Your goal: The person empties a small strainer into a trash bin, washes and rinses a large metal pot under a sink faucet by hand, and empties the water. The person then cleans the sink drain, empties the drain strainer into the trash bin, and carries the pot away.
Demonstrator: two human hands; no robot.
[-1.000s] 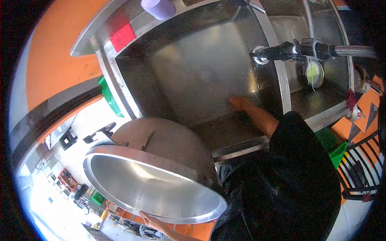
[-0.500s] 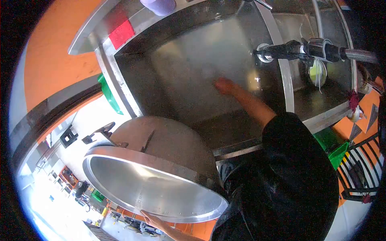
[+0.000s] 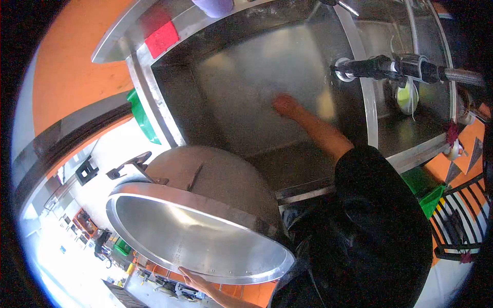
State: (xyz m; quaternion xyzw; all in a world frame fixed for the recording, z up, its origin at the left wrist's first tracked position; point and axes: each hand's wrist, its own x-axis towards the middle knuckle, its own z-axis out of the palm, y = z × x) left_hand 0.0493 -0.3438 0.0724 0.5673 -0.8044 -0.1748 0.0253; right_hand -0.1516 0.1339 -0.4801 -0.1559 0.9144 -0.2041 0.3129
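A large stainless steel pot point(image 3: 221, 172) lies tipped on its side at the near edge of the metal sink point(image 3: 372, 110), its mouth facing the bottom of the view. My left hand point(image 3: 194, 280) grips the lower rim of this pot, fingers against the metal. A side handle point(image 3: 134, 165) sticks out from the pot's wall at the left. Over the sink basin, my right hand point(image 3: 286, 106) is closed in a fist shape, at the end of a black sleeve point(image 3: 380, 190). Whatever its fingers hold, if anything, is hidden and blurred.
A black spray tap point(image 3: 377, 68) with a braided hose reaches over the basin divider. The second basin holds a yellow-green round item point(image 3: 407, 96). A red cloth point(image 3: 161, 39) and a purple container point(image 3: 214, 6) sit on the ledge. Green bins point(image 3: 423, 190) stand below.
The view has shifted slightly, so the sink and tap appear a little farther right. My left hand stays at the pot's rim, and my right hand remains over the basin.
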